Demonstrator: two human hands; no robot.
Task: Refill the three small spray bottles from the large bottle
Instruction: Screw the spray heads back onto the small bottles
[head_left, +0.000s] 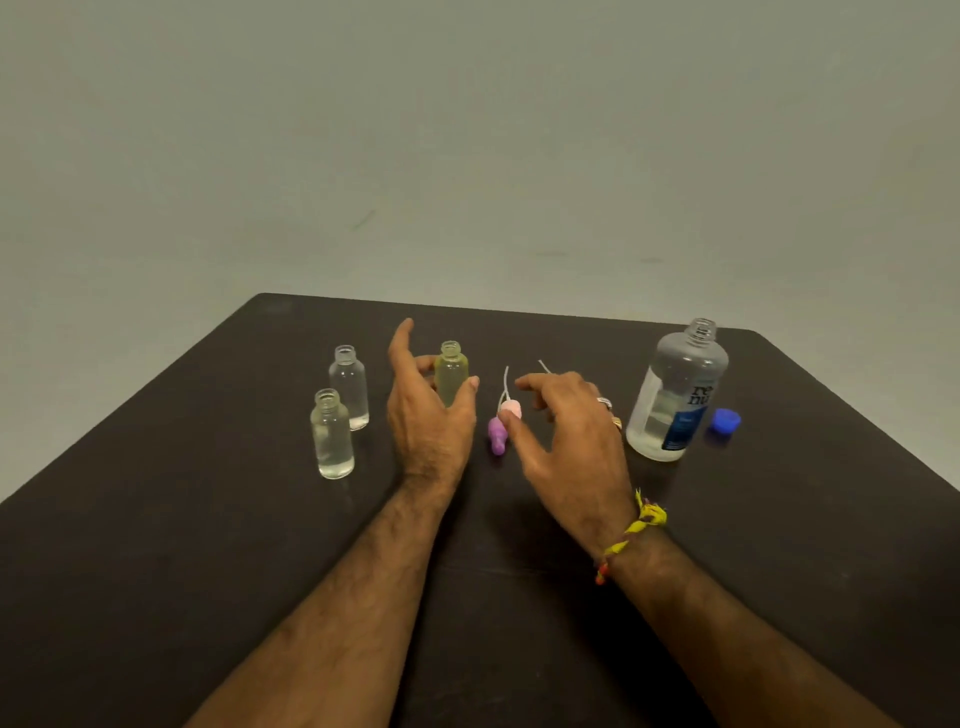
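Dark and matte, the table (779, 545) sits against a bare grey-green wall, and we have everything spread across its far half. Our left hand (431, 410) has its fingers loosely spread around the yellowish small bottle (451, 371), thumb at its right side, though we cannot tell whether it truly grips or only brackets it. Two clear small bottles (332, 434) (349, 387) stand uncapped just to the left, each apparently holding liquid. Our right hand (566, 436) hovers with fingers fanned wide over the pink spray head (510, 408), holding nothing we can see; a purple spray head (496, 434) lies just beside the pink one.

At the right the large bottle (675, 395) stands open, its blue cap (725, 420) just beside it.

What worries us is tipping: all four bottles are uncapped (and the small ones are narrow), so a careless sweep of either forearm could knock one over and spill it. The thin dip tubes could also snag on our fingers and drag a spray head off course.
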